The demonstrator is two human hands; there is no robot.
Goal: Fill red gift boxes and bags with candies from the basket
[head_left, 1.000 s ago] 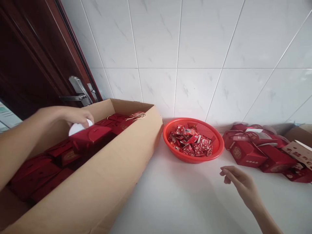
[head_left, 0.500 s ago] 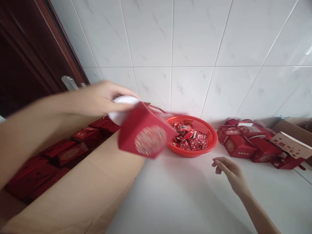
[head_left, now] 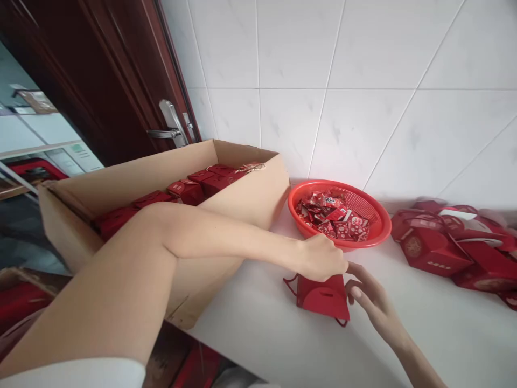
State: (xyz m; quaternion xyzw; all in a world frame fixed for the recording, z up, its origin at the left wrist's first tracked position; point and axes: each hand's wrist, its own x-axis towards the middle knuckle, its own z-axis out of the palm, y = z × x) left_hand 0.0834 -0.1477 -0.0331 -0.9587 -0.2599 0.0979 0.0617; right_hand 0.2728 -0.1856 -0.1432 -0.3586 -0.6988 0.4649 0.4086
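A small red gift box (head_left: 323,297) with a slotted flap and red cord handles is on the white counter. My left hand (head_left: 323,258) reaches across with its fingers curled down at the box's far edge; its fingertips are hidden. At the right side of the box is my right hand (head_left: 369,299), thumb and fingers apart around the corner; whether they touch it I cannot tell. Just behind both hands stands a red plastic basket (head_left: 382,237) holding red-wrapped sweets (head_left: 335,215).
To the left, a long cardboard carton (head_left: 258,207) holds several red boxes (head_left: 186,189). More red gift boxes (head_left: 434,253) are grouped on the counter at right. Behind are a tiled wall (head_left: 363,48) and a dark door (head_left: 109,70) with a metal handle (head_left: 172,126).
My left hand has brought the red box from above the carton's edge down and right onto the counter. My right hand is now beside it. The view has swung left.
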